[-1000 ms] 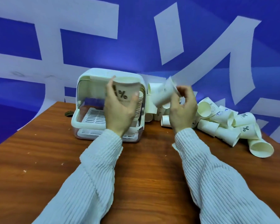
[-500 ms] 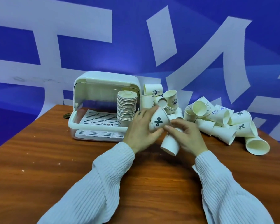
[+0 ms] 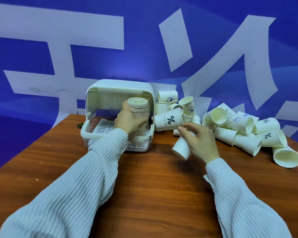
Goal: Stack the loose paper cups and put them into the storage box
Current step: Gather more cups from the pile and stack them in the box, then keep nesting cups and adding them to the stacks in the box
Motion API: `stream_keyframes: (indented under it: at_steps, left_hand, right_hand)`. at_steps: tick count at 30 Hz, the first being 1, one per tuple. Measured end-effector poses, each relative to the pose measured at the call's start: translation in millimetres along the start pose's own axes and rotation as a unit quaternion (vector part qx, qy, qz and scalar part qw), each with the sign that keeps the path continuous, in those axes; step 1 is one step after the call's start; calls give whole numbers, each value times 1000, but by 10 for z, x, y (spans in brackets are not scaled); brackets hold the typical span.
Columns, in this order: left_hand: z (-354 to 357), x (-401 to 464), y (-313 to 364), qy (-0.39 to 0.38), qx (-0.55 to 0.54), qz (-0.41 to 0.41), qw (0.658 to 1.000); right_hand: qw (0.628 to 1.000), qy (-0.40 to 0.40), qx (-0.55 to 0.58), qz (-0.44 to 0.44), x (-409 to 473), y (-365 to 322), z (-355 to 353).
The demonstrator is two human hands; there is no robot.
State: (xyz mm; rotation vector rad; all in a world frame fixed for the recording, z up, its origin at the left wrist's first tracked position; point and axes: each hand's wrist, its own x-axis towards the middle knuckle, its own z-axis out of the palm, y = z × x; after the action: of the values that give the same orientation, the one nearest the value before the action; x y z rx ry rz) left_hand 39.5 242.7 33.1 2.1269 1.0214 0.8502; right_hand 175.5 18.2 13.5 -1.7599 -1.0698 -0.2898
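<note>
A white storage box (image 3: 119,86) with its lid swung up stands at the back of the wooden table. Inside it, at the right, rises a stack of nested paper cups (image 3: 138,107), and my left hand (image 3: 129,121) grips that stack from the left side. My right hand (image 3: 199,141) holds two white paper cups just right of the box: a "%" cup (image 3: 168,121) lying sideways between thumb and fingertips, and a plain cup (image 3: 181,148) pointing down under the palm. A heap of loose paper cups (image 3: 239,127) lies to the right.
The wooden table (image 3: 153,186) spreads wide in front of the box and the heap. More cups (image 3: 169,98) pile against the box's right wall. One cup (image 3: 286,157) lies on its side near the table's right edge. A blue-and-white banner hangs behind.
My left hand let go of the "%" cup and moved left into the box onto the stack. My right hand now holds both cups and has lifted slightly.
</note>
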Motion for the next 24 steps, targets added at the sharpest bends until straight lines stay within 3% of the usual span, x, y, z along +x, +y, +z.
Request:
stream_keyframes:
  at_steps: [5, 10, 24]
  left_hand:
    - [-184, 260, -163, 60, 1, -60, 996]
    - [-198, 552, -152, 55, 18, -103, 993]
    - [63, 553, -258, 144, -117, -18, 982]
  right_hand:
    - [1000, 11, 15, 16, 32, 21, -36]
    - [1000, 2, 26, 5, 36, 28, -15]
    - [1000, -21, 12, 6, -6, 88, 50]
